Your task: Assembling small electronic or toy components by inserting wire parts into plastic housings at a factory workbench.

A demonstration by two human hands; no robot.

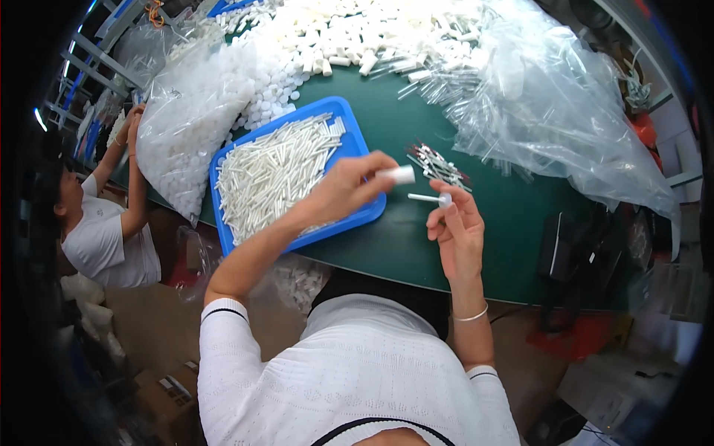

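My left hand (pixel 358 183) is mostly closed, thumb and fingertips pinching a white cylinder (pixel 399 175), which points rightward and looks slightly blurred. My right hand (pixel 456 227) is half open: thumb and forefinger nip a small translucent disc (pixel 445 200), while the other fingers curl loosely, apart from one another. From the disc, a thin white stick (pixel 423 197) runs toward my left hand, its free end just below the cylinder and apart from it.

Under my left forearm, and to the left of that hand, sits a blue tray (pixel 354 123) heaped with white sticks (pixel 271 178). Just beyond my right hand lies a small pile of thin pieces (pixel 439 162), some with red bits. Farther out from both hands are loose white cylinders (pixel 327 41), with clear tubes (pixel 439 93) nearer my right. A bag of white discs (pixel 195 111) slumps beyond the tray, on the green table (pixel 390 111).
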